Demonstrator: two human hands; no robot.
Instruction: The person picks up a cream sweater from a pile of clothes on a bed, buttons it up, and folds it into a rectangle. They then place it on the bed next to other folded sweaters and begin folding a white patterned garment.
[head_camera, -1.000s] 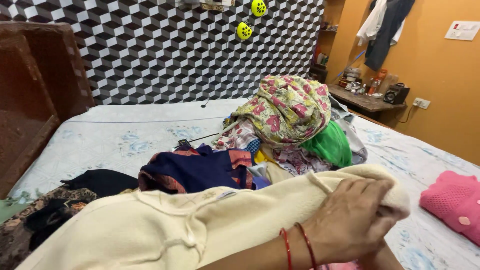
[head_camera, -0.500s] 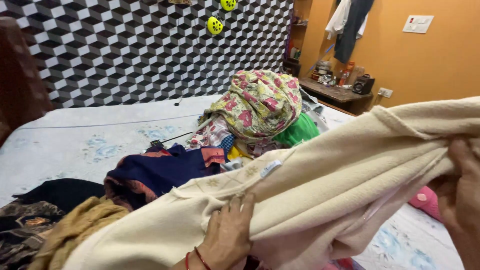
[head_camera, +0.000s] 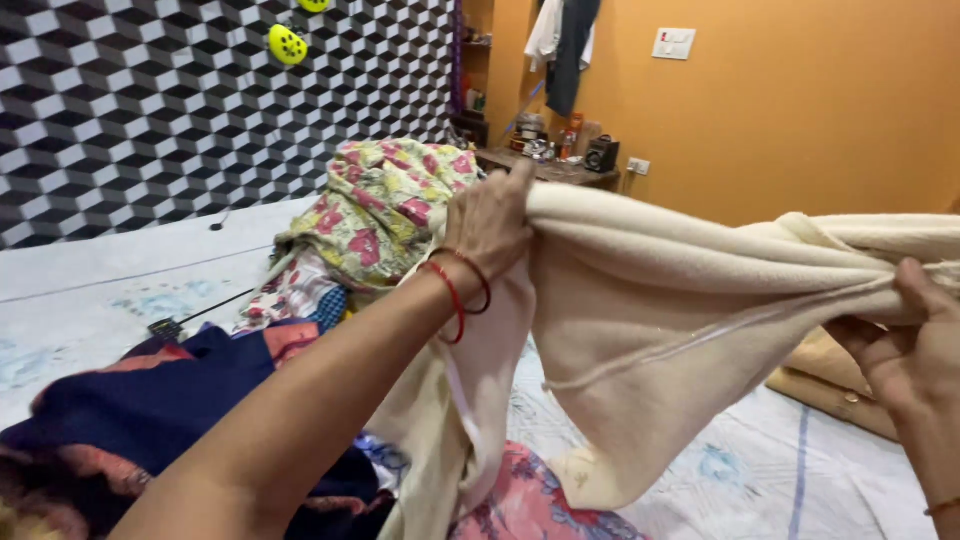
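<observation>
We've got the blanket (head_camera: 650, 330) stretched up over the bed (head_camera: 90, 290), our left hand (head_camera: 490, 225) gripping its left end and our right hand (head_camera: 915, 350) pinching the right end, the middle sagging between them. Behind the left hand sits the clothes heap (head_camera: 370, 215), with a folded garment (head_camera: 190, 385) in front of it under our left forearm. Far back, past the heap, there's a side table (head_camera: 555, 170) against the wall, clothes hanging (head_camera: 560, 40) above it, and a wall switch (head_camera: 674, 43) to their right.
</observation>
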